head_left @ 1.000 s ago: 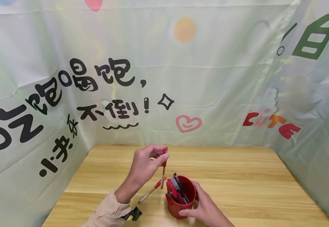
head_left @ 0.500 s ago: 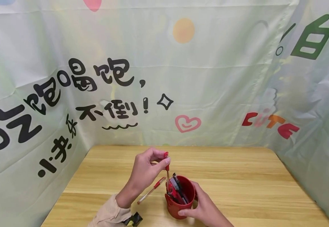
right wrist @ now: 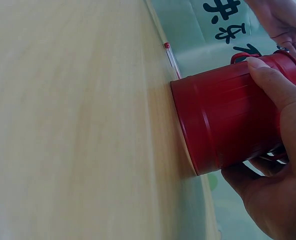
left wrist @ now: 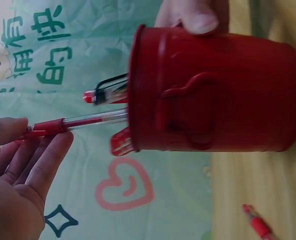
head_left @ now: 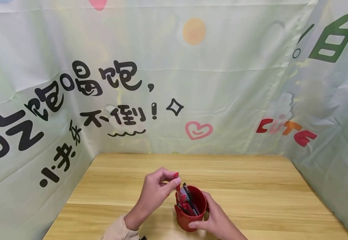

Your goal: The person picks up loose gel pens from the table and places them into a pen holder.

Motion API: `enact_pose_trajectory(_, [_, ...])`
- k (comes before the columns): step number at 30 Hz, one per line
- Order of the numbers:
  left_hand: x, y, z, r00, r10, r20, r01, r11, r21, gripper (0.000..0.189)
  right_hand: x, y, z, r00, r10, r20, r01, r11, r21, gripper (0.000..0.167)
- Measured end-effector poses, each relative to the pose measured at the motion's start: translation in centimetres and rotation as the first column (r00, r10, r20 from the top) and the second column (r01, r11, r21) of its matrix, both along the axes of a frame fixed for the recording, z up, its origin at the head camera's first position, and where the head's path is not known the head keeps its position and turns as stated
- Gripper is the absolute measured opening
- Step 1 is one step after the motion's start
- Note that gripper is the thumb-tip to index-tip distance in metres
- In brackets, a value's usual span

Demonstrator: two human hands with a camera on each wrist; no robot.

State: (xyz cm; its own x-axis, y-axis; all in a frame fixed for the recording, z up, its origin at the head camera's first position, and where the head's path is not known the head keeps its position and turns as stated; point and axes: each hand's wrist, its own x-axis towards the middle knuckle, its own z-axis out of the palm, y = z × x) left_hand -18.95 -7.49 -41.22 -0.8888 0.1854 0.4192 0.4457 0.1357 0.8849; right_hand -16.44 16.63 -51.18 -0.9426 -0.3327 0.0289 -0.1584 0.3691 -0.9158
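Note:
My left hand (head_left: 155, 191) pinches a clear-barrelled gel pen (left wrist: 50, 127) by its red grip end, between thumb and fingers. The pen's other end is inside a red bucket-shaped pen holder (head_left: 188, 224), past the rim. That holder stands upright on the table while my right hand (head_left: 221, 220) grips its side, thumb across the wall in the right wrist view. Several pens lean in the holder, among them one with a black clip (left wrist: 110, 91). A second red-gripped pen (left wrist: 259, 226) lies loose on the table; in the head view my left hand mostly hides it.
The wooden table (head_left: 266, 186) carries the pen holder near its front edge. Printed cloth (head_left: 236, 83) hangs behind it and along both sides. A beige sleeve (head_left: 120, 230) covers the left forearm.
My left hand has come down and slightly right, lowering the pen from above the holder into it. My right hand has stayed on the holder.

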Motion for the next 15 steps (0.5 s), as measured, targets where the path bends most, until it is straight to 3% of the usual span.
enact_pose_trajectory(9, [0.4, 0.3, -2.6, 1.0, 0.001, 0.024, -0.001, 1.0, -0.002, 0.013, 0.0, 0.1, 0.1, 1.0, 0.005, 0.016, -0.005, 1.0, -0.007, 0.09])
enact_pose_trajectory(12, [0.6, 0.4, -3.2, 1.0, -0.003, -0.02, 0.003, 1.0, -0.024, 0.013, 0.1, 0.1, 0.1, 1.0, -0.001, 0.015, 0.001, 1.0, -0.006, 0.089])
enact_pose_trajectory(15, [0.7, 0.4, -3.5, 0.994, 0.011, -0.108, -0.02, 0.997, -0.081, 0.011, 0.2, 0.0, 0.2, 1.0, -0.006, -0.007, 0.006, 1.0, 0.007, 0.089])
